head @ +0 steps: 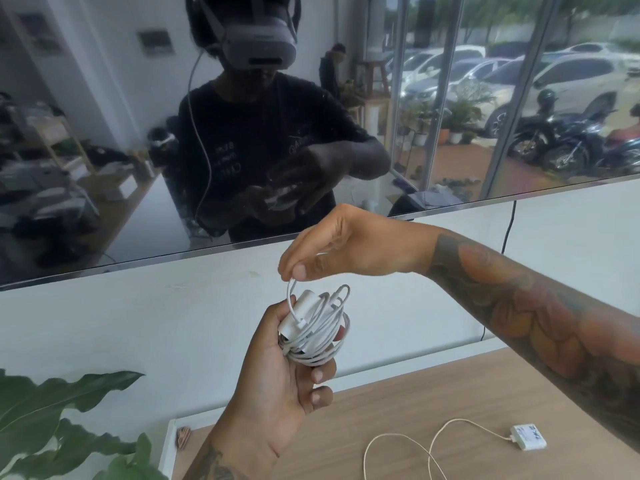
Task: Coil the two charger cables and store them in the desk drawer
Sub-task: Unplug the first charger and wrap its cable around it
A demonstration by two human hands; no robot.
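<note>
The left hand point(277, 368) grips a coiled white charger cable point(317, 327); the right hand point(332, 244) fingers pinch its loose end. A second, uncoiled white cable with its square adapter point(528, 437) lies on the light wooden bench point(398, 393).

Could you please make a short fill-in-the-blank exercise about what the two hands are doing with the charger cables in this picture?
1. The coiled white charger bundle is held in the ____ hand.
2. The right hand pinches a loop of the white cable between thumb and ____.
3. The second charger, not yet coiled, lies on the wooden ____.
4. At the lower left corner, green ____ of a plant are visible.

Missing words: left; fingers; desk; leaves
</note>
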